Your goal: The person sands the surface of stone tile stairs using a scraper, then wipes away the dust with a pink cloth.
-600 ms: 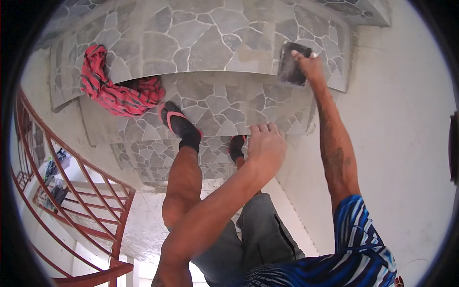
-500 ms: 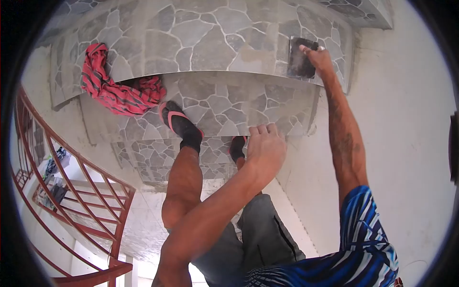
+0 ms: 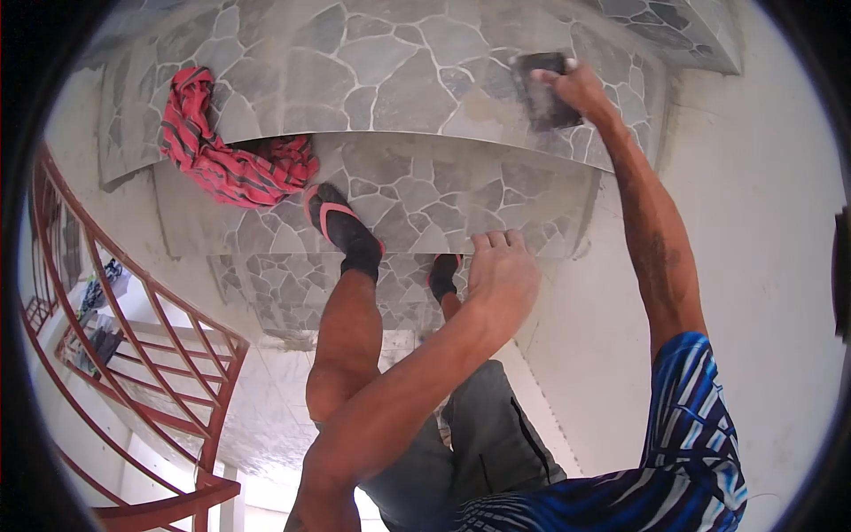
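At the upper right, my right hand (image 3: 574,87) grips a dark flat rectangular tool (image 3: 548,102), blurred by motion, over the upper stone-patterned step (image 3: 390,75). My left hand (image 3: 503,277) hangs in front of my body with the fingertips bent away from view; whether it holds anything is hidden. A red cloth with dark stripes (image 3: 232,177) lies draped over the step's edge at the left. My left foot (image 3: 341,226), in a dark sock and pink flip-flop, rests on the lower step (image 3: 425,195) beside the cloth.
A reddish-brown metal railing (image 3: 168,417) curves along the lower left. On the right stands a pale wall (image 3: 736,248). My other foot (image 3: 442,277) shows on a step farther down. Part of another step (image 3: 678,27) is at the top right.
My right hand and the flat tool have shifted slightly up and left on the upper step. My left hand appears slightly farther right, as the whole view has shifted a little.
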{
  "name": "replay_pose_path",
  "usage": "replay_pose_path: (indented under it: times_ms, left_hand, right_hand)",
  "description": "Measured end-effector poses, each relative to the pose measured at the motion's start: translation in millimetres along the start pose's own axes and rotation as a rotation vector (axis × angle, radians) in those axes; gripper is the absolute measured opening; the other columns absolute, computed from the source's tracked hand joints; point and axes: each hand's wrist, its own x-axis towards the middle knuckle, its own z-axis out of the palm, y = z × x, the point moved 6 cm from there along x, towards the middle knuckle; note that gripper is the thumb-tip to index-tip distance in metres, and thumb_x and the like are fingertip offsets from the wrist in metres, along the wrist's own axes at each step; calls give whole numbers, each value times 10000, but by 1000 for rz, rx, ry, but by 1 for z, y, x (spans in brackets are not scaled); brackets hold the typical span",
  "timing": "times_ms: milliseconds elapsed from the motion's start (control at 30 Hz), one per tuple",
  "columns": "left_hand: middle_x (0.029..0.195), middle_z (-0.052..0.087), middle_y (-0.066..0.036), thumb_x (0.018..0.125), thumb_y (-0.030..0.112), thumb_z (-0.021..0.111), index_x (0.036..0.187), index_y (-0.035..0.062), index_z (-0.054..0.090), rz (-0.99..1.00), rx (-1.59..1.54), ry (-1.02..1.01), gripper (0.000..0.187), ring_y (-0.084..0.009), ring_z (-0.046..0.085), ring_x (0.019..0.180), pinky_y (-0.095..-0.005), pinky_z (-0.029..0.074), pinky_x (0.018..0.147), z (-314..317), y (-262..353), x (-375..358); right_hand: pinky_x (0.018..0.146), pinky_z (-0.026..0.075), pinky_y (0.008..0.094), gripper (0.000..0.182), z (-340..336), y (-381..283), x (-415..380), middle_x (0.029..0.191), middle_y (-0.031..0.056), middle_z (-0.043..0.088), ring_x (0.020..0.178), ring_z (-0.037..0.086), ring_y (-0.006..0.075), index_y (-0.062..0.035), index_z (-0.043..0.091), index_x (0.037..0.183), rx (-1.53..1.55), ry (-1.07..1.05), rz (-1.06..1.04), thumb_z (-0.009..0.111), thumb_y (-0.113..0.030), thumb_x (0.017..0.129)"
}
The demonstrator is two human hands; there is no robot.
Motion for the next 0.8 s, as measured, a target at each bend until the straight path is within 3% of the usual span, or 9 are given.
replay_pose_path:
  times_ms: [167,300,333,367,400,433,467,633,800]
  left_hand:
    - [984,614,-105,826,133,592,968,44,663,-9,1,-25,182,-258,605,922,-394,442,804,-1,-1,0]
    - [999,615,-105,829,138,594,982,48,666,-14,0,-37,192,-255,605,937,-398,438,819,-5,-1,5]
    - [1000,615,-104,829,139,593,986,48,667,-24,13,-60,196,-253,605,940,-399,438,821,-9,0,5]
    - [1000,615,-103,829,139,593,991,49,667,-36,28,-85,200,-252,605,942,-399,437,822,-10,-1,5]
    - [996,614,-102,832,142,588,990,50,667,-36,46,-76,199,-252,605,941,-400,436,821,-9,-1,5]
    - [991,614,-101,835,144,584,990,52,666,-34,61,-68,198,-252,605,940,-402,436,820,-6,-1,4]
    - [986,613,-99,838,146,579,990,53,666,-32,73,-64,198,-252,604,939,-403,435,819,-2,0,3]
    - [939,610,-90,839,165,575,967,63,665,-24,58,3,187,-256,602,889,-398,431,809,-3,-3,3]
    - [916,612,-90,833,169,581,957,59,666,-12,79,-42,186,-253,603,865,-400,440,785,-8,-5,5]
  right_hand:
    - [754,527,408,430,7,4,-18,941,218,704,873,687,304,28,660,1083,-34,84,16,746,-301,819]
    - [907,476,448,485,42,-26,-36,1049,248,680,1046,631,409,8,630,1138,-142,-211,-148,709,-351,822]
    - [899,477,450,474,29,-28,-24,1043,248,681,1046,630,406,3,634,1138,-161,-98,-181,697,-355,834]
    - [877,489,435,419,7,-20,-6,1024,228,695,1003,657,366,0,642,1127,-235,-19,-30,687,-311,850]
    - [838,503,428,380,-16,-25,6,1015,206,707,963,677,330,-4,646,1128,-125,62,-88,671,-276,864]
    - [706,508,389,377,-35,-23,22,835,146,699,774,657,229,-4,669,1064,-60,127,-230,662,-336,886]
    - [698,505,400,356,-52,-17,45,822,144,699,750,660,227,-13,672,1068,-155,272,-302,625,-322,898]
    - [731,494,487,339,-59,-25,135,906,255,679,842,669,396,-25,665,1052,-514,296,-481,576,-318,908]
    - [745,488,504,343,10,-7,115,936,273,648,876,629,433,-61,641,1127,-548,263,-511,609,-265,853]
